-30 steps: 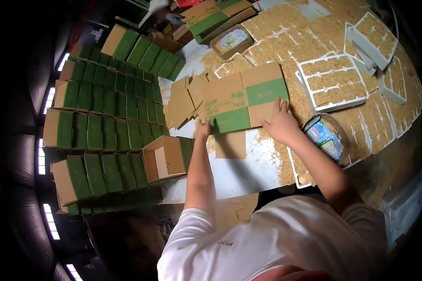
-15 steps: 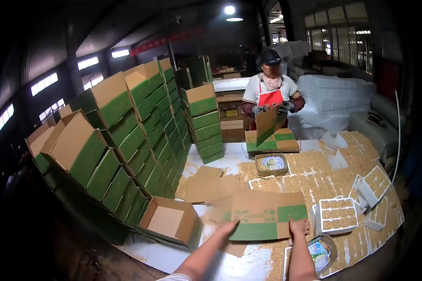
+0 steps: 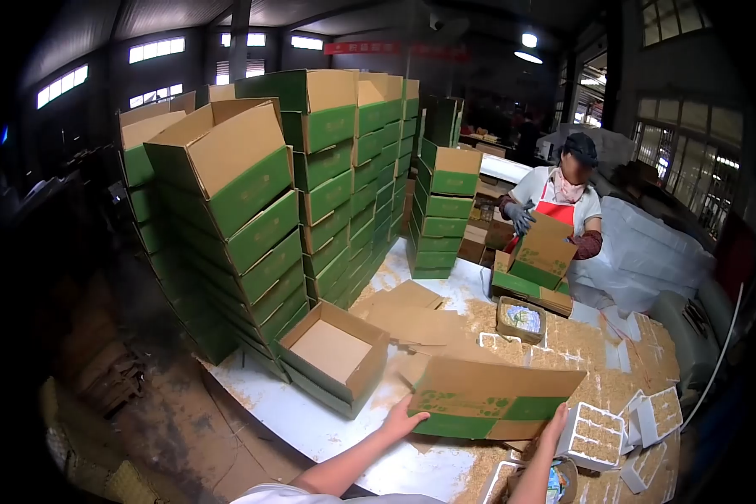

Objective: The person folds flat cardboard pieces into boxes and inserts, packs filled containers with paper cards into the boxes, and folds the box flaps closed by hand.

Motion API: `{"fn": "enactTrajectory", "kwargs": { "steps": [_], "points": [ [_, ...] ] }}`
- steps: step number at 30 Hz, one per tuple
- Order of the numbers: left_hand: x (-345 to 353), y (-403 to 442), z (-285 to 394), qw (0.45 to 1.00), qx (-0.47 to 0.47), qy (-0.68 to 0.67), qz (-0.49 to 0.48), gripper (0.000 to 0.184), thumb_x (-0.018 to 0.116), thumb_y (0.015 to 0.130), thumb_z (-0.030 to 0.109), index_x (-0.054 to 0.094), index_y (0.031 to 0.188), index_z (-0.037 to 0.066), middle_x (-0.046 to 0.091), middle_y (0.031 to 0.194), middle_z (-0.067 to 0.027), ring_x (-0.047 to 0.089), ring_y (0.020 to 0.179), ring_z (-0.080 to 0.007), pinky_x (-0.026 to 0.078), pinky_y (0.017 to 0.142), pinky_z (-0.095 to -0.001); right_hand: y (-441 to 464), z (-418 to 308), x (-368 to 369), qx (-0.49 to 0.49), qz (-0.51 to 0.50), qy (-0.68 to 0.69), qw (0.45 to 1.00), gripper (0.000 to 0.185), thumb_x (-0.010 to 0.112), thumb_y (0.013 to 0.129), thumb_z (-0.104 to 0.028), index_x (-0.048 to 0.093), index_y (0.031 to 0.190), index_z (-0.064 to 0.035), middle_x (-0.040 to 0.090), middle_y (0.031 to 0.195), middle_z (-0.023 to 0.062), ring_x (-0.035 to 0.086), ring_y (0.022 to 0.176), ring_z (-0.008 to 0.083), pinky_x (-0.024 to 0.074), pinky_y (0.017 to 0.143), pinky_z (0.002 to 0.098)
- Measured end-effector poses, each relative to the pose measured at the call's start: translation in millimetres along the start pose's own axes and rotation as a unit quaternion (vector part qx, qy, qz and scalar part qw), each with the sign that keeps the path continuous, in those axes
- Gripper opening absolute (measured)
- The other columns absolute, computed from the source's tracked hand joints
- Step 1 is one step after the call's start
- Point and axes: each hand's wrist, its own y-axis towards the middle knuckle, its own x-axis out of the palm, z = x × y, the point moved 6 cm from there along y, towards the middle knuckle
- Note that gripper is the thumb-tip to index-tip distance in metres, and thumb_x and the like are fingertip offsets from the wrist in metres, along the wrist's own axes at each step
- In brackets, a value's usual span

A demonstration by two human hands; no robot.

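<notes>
A green-and-brown cardboard box blank point(image 3: 496, 399), still mostly flat, is held tilted up over the table between both hands. My left hand point(image 3: 405, 417) grips its left end, thumb on the near face. My right hand point(image 3: 553, 428) is closed on its lower right corner; the fingers behind the cardboard are partly hidden. Left of the blank stands an open, formed box point(image 3: 332, 351), its inside bare. Flat brown cardboard pieces point(image 3: 412, 319) lie just beyond the blank. Close to my right hand sits a white foam tray point(image 3: 595, 435) with tan crumbly filling.
Tall stacks of green boxes point(image 3: 256, 210) line the left, with a shorter stack point(image 3: 443, 214) behind. Across the table a co-worker point(image 3: 563, 189) in gloves handles another box blank point(image 3: 542, 252). A basket of packets point(image 3: 521, 319) and more foam trays point(image 3: 653, 413) stand on the right.
My view has swung left. The blank has been lifted from lying nearly flat to a steeper tilt, with both hands still on it. The co-worker's blank has moved and one gloved hand is off it.
</notes>
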Motion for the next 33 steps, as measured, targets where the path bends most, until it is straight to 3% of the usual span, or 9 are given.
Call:
{"fn": "enactTrajectory", "kwargs": {
  "steps": [3, 4, 9, 16, 22, 25, 29, 31, 33],
  "points": [
    [-38.1, -17.1, -9.6, 0.998, 0.029, 0.055, 0.01, 0.049, 0.074, 0.084, 0.02, 0.054, 0.123, -0.001, 0.067, 0.111, -0.0143, 0.062, 0.105, -0.0246, 0.047, 0.093, -0.0358, -21.0, -49.3, 11.2, -0.096, -0.052, 0.043, 0.993, 0.058, 0.049, 0.099, -0.05, 0.052, 0.126, 0.0014, 0.056, 0.123, 0.0136, 0.051, 0.117, 0.0229, 0.0371, 0.103, 0.037],
    [-48.0, -21.6, -14.1, 0.999, 0.016, -0.013, 0.045, 0.045, 0.073, 0.084, 0.022, 0.055, 0.119, 0.0, 0.066, 0.108, -0.0118, 0.061, 0.103, -0.0217, 0.047, 0.092, -0.0342, -42.0, -76.1, 27.4, -0.031, -0.06, 0.189, 0.98, 0.054, 0.055, 0.097, -0.046, 0.051, 0.127, -0.0008, 0.056, 0.12, 0.0098, 0.051, 0.115, 0.0202, 0.0376, 0.102, 0.0349],
    [-82.3, -57.6, 2.0, 0.968, -0.042, -0.206, 0.14, 0.026, 0.067, 0.089, 0.026, 0.061, 0.098, 0.003, 0.065, 0.095, -0.004, 0.06, 0.093, -0.0139, 0.046, 0.086, -0.0275, -81.0, -83.4, 57.9, 0.003, -0.069, 0.145, 0.987, 0.048, 0.062, 0.095, -0.035, 0.05, 0.127, -0.0015, 0.054, 0.121, 0.0073, 0.05, 0.112, 0.0177, 0.0367, 0.101, 0.033],
    [-111.5, -88.6, -9.2, 0.953, -0.249, -0.152, 0.074, 0.044, 0.047, 0.088, 0.025, 0.061, 0.127, 0.01, 0.064, 0.117, -0.0065, 0.06, 0.095, -0.0167, 0.048, 0.078, -0.0325, -107.4, -110.8, 80.5, 0.026, -0.117, 0.189, 0.975, 0.049, 0.057, 0.091, -0.015, 0.043, 0.136, 0.0, 0.049, 0.132, 0.0092, 0.045, 0.124, 0.0213, 0.0305, 0.109, 0.035],
    [-123.1, -99.4, 20.1, 0.931, -0.291, -0.189, 0.113, 0.04, 0.048, 0.099, 0.03, 0.063, 0.124, 0.002, 0.065, 0.094, -0.0028, 0.056, 0.071, -0.0084, 0.045, 0.062, -0.0214, -146.2, -173.0, 99.4, 0.102, -0.254, 0.246, 0.93, 0.056, 0.048, 0.085, -0.016, 0.043, 0.14, -0.0027, 0.05, 0.13, 0.0087, 0.046, 0.122, 0.0186, 0.0346, 0.106, 0.033],
    [-88.4, -93.6, 53.6, 0.933, -0.259, -0.244, 0.05, 0.037, 0.05, 0.099, 0.014, 0.056, 0.132, -0.002, 0.067, 0.113, -0.015, 0.065, 0.101, -0.0185, 0.053, 0.085, -0.0305, -192.3, -186.3, 126.9, 0.003, -0.468, 0.028, 0.883, 0.07, 0.051, 0.081, -0.018, 0.035, 0.147, -0.0043, 0.027, 0.155, 0.0217, 0.017, 0.148, 0.0302, 0.0157, 0.118, 0.0383],
    [-61.7, -75.1, 47.1, 0.99, -0.07, 0.122, -0.002, 0.048, 0.059, 0.091, 0.007, 0.045, 0.136, -0.004, 0.058, 0.128, -0.0137, 0.056, 0.12, -0.0229, 0.043, 0.102, -0.0325, -251.9, -140.3, 164.7, 0.091, -0.439, -0.011, 0.894, 0.076, 0.054, 0.081, -0.016, 0.026, 0.151, -0.0044, 0.024, 0.156, 0.0231, 0.018, 0.147, 0.0337, 0.0176, 0.118, 0.0392],
    [-53.9, -62.0, 55.0, 0.991, -0.117, 0.069, -0.001, 0.057, 0.059, 0.084, 0.002, 0.04, 0.138, -0.002, 0.057, 0.127, -0.0176, 0.054, 0.122, -0.0248, 0.043, 0.102, -0.0338, -244.1, -129.7, 161.4, 0.159, -0.393, 0.016, 0.906, 0.074, 0.051, 0.081, -0.006, 0.025, 0.151, -0.0016, 0.027, 0.154, 0.0233, 0.024, 0.145, 0.0329, 0.0204, 0.117, 0.0366],
    [-54.2, -50.8, 77.9, 0.981, -0.156, 0.118, -0.001, 0.059, 0.056, 0.081, -0.001, 0.04, 0.137, -0.002, 0.057, 0.125, -0.0204, 0.054, 0.121, -0.0289, 0.044, 0.1, -0.0355, -226.9, -148.3, 147.4, 0.038, -0.327, 0.029, 0.944, 0.073, 0.049, 0.081, -0.001, 0.025, 0.15, -0.0005, 0.03, 0.153, 0.0231, 0.028, 0.143, 0.0319, 0.0226, 0.116, 0.0351]
  ]
}}
